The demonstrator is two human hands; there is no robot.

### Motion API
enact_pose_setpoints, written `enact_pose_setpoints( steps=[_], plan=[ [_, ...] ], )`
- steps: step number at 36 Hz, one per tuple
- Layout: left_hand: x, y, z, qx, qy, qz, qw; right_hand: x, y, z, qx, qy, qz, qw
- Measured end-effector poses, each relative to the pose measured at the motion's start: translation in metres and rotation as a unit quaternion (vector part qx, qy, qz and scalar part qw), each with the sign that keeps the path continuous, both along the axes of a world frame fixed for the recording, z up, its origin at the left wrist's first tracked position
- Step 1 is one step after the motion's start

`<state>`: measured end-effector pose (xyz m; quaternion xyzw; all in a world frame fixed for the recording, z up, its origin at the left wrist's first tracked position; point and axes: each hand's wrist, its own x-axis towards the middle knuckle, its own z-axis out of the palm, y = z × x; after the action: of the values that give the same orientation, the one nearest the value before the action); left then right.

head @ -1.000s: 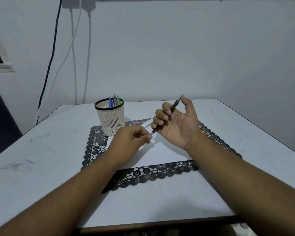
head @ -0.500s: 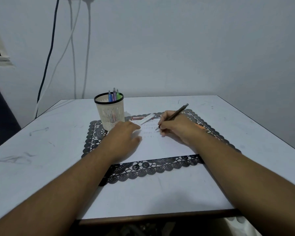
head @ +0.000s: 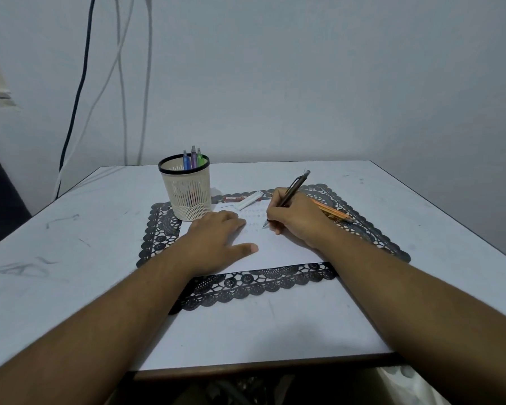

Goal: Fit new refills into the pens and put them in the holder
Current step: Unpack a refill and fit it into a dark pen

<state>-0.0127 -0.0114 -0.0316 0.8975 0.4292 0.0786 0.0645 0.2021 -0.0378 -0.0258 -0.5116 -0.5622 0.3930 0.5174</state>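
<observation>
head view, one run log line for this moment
right hand: grips pen, tip on paper | left hand: flat on paper | holder: three pens

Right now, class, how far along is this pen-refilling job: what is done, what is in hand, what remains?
Done: three pens stand in the holder. In hand: the right hand grips a dark pen, tip on the paper, apparently testing it, while the left hand presses the sheet flat. Left: this pen must go into the holder; an orange pen lies on the mat.
</observation>
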Motion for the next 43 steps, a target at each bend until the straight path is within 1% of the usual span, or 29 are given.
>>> enact_pose_setpoints(
  steps=[5, 13, 23, 27, 29, 32, 35, 37, 39, 41, 43],
  plan=[
    [0.000, -0.001, 0.001, 0.004, 0.004, 0.001, 1.000, 0.001, 0.002, -0.002, -0.016, -0.001, 0.018, 1.000],
    [0.000, -0.003, 0.001, -0.004, 0.007, 0.003, 1.000, 0.001, 0.004, -0.003, -0.016, -0.017, -0.002, 1.000],
    [0.001, -0.003, 0.002, -0.004, 0.010, 0.006, 1.000, 0.000, 0.002, -0.002, -0.010, -0.020, 0.020, 1.000],
    [0.002, -0.005, 0.003, -0.003, 0.013, 0.006, 1.000, 0.000, 0.001, -0.001, -0.011, -0.019, -0.001, 1.000],
    [0.002, -0.004, 0.002, -0.002, 0.010, 0.006, 1.000, -0.001, -0.001, -0.001, -0.014, -0.016, 0.008, 1.000],
    [0.001, -0.003, 0.000, 0.000, 0.005, 0.005, 1.000, 0.000, -0.001, 0.000, -0.025, -0.001, 0.035, 0.999],
    [0.001, -0.004, 0.002, 0.006, -0.003, 0.001, 1.000, 0.009, 0.003, 0.004, -0.024, 0.059, 0.002, 0.998],
    [-0.001, -0.006, 0.005, 0.016, -0.041, 0.000, 0.999, 0.018, 0.005, 0.010, -0.012, 0.101, -0.036, 0.994],
    [-0.005, -0.007, 0.009, 0.044, -0.115, -0.002, 0.992, 0.026, 0.005, 0.015, -0.003, 0.126, -0.069, 0.990],
    [-0.007, -0.005, 0.013, 0.086, -0.192, -0.004, 0.978, 0.032, 0.004, 0.018, -0.003, 0.146, -0.086, 0.985],
    [-0.010, -0.003, 0.017, 0.124, -0.282, -0.003, 0.951, 0.034, 0.004, 0.019, -0.022, 0.156, -0.082, 0.984]
  ],
)
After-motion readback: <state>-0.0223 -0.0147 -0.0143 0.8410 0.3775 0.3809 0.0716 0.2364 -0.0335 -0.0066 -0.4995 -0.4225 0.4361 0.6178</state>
